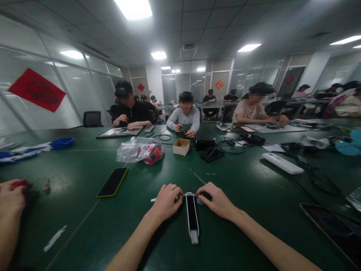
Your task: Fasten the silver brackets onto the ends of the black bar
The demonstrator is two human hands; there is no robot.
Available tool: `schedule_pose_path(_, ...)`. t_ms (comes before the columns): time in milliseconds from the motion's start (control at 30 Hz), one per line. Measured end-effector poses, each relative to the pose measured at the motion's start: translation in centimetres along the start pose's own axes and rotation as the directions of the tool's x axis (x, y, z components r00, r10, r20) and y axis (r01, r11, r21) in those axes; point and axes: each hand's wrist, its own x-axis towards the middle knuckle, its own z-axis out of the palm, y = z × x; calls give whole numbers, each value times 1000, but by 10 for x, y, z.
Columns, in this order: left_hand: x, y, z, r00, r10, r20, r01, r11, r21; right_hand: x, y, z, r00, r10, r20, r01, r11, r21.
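Note:
A narrow, long device (192, 214) lies on the table in front of me, with a black face, a pale frame and a grey block at its near end. At the left of its far end, my left hand (168, 200) is closed, its thumb and fingers pinched at the device's corner. Opposite it, my right hand (216, 200) pinches the other side of that end with thumb and forefinger. Small parts stick out sideways there, mostly hidden by my fingertips. A small greyish piece (200, 201) shows just under my right fingers.
Left of me lie a green-edged phone (113, 182) and a white strip (55, 239). Another person's hand (11, 197) holds something red at the far left. Ahead are a plastic bag (131, 150), a small box (181, 146) and a white power bank-like block (282, 163). A dark tablet-like slab (332, 229) lies right.

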Motion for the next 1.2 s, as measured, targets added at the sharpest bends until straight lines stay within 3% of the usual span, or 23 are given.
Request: schedule_pose_path(1200, 0, 2, -3, 1000, -4, 10, 4, 1000, 6, 2, 7, 5, 1000, 10, 14, -9, 997, -79)
